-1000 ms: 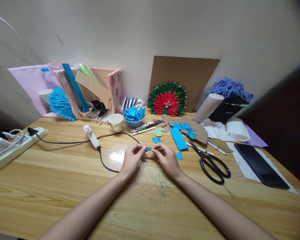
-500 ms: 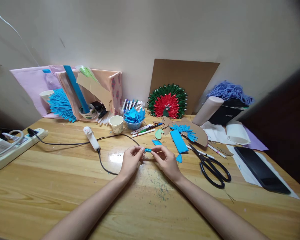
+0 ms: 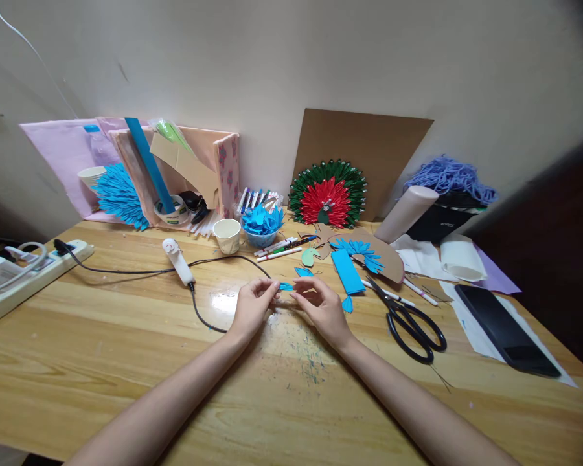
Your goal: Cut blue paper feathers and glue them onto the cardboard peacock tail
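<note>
Between my hands is a small folded blue paper petal (image 3: 285, 287). My left hand (image 3: 255, 307) pinches its left end between thumb and fingertips. My right hand (image 3: 323, 312) has its thumb and fingers curled close at the petal's right end; whether they touch it is hard to make out. Just beyond my fingers lies a loose blue paper piece (image 3: 304, 272). A folded blue paper strip (image 3: 347, 272) and another small blue petal (image 3: 347, 304) lie right of my right hand. Behind them, a cardboard arc (image 3: 391, 259) carries a fan of blue petals (image 3: 364, 254).
Black-handled scissors (image 3: 408, 323) and a dark phone (image 3: 508, 330) lie at the right. A white glue gun (image 3: 177, 262) with a black cord is left of my hands. Behind stand a paper cup (image 3: 226, 236), a bowl (image 3: 261, 239) of blue petals and a red-green paper peacock (image 3: 326, 194).
My right fingers have eased slightly, and more of the blue petal shows between my hands. The view has shifted slightly.
</note>
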{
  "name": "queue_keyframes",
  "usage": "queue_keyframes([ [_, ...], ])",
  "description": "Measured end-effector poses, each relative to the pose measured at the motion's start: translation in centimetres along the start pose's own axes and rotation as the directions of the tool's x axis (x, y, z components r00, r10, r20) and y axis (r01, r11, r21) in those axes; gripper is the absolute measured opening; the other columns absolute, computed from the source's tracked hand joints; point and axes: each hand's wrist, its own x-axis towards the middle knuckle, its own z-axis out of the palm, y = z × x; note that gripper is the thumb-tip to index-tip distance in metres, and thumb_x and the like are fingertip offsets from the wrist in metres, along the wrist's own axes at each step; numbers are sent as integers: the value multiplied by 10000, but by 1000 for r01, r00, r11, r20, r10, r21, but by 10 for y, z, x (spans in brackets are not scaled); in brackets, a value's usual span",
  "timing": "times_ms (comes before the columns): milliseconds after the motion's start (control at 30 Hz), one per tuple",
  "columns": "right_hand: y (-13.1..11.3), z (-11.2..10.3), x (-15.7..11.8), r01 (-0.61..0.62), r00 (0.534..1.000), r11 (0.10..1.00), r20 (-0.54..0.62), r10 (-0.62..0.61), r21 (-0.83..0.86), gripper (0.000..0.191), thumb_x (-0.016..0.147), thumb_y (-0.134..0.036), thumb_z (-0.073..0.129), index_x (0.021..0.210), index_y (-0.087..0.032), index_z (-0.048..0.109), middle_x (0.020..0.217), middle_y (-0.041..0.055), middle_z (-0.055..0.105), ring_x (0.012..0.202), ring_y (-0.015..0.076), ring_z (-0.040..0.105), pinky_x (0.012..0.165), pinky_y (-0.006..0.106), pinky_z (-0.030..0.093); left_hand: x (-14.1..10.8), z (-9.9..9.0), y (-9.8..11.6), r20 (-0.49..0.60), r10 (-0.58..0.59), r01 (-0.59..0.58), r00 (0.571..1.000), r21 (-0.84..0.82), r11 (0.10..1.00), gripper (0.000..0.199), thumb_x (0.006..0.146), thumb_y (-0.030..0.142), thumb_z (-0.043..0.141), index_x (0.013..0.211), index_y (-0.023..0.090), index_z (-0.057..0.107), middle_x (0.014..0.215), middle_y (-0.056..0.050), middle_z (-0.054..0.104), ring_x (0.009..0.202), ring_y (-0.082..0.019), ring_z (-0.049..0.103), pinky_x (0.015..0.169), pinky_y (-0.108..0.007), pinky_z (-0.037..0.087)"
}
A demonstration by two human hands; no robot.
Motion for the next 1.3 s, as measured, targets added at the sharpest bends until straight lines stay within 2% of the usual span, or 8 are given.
queue_keyframes([
  [167, 1, -1, 0, 27, 999, 999, 29, -26, -26, 134, 761, -280, 583, 855, -193, 620, 867, 42, 611, 774, 154, 606, 720, 294, 525, -1, 1, -1, 30, 11, -11, 1000, 13, 1000, 268, 626, 370, 673, 692, 114, 627, 586, -13, 600, 539, -114, 540, 502, -204, 427],
  [333, 0, -2, 0, 33, 999, 999, 13, -33, -33, 97, 759, -270, 586, 787, -186, 626, 816, 33, 605, 757, 150, 601, 697, 279, 522, 0, 0, -8, 59, 20, -21, 998, 6, 1000, 278, 642, 383, 661, 706, 116, 618, 574, -5, 593, 523, -107, 535, 507, -208, 424],
  [533, 0, -2, 0, 28, 1000, 998, 11, -27, -53, 101, 770, -276, 577, 778, -182, 614, 808, 33, 603, 753, 149, 595, 689, 276, 517, -1, 0, -7, 71, 8, -8, 997, 8, 1000, 279, 652, 382, 654, 719, 114, 616, 602, -10, 593, 536, -110, 538, 506, -211, 435],
  [767, 2, -1, 0, -37, 999, 999, -19, 36, -34, 136, 749, -308, 598, 795, -182, 574, 773, 23, 607, 689, 141, 603, 628, 259, 521, -1, 1, -6, 77, 9, -9, 997, 7, 1000, 274, 655, 385, 652, 694, 119, 601, 603, -10, 592, 526, -104, 533, 503, -201, 439],
  [1033, -2, -1, 1, 6, 1000, 998, 7, -6, -69, 137, 767, -301, 572, 808, -183, 629, 783, 39, 625, 717, 154, 606, 642, 272, 509, -2, 0, -5, 84, 41, -45, 996, 38, 998, 273, 669, 389, 636, 703, 119, 610, 585, -8, 569, 521, -106, 518, 488, -202, 441],
  [1300, -1, -2, 1, -5, 1000, 998, 9, 5, -59, 140, 763, -281, 582, 846, -179, 630, 821, 45, 626, 747, 156, 604, 680, 279, 505, -2, 1, -4, 87, 52, -56, 995, 47, 997, 255, 673, 371, 633, 712, 120, 608, 608, -11, 580, 543, -107, 525, 505, -200, 438],
])
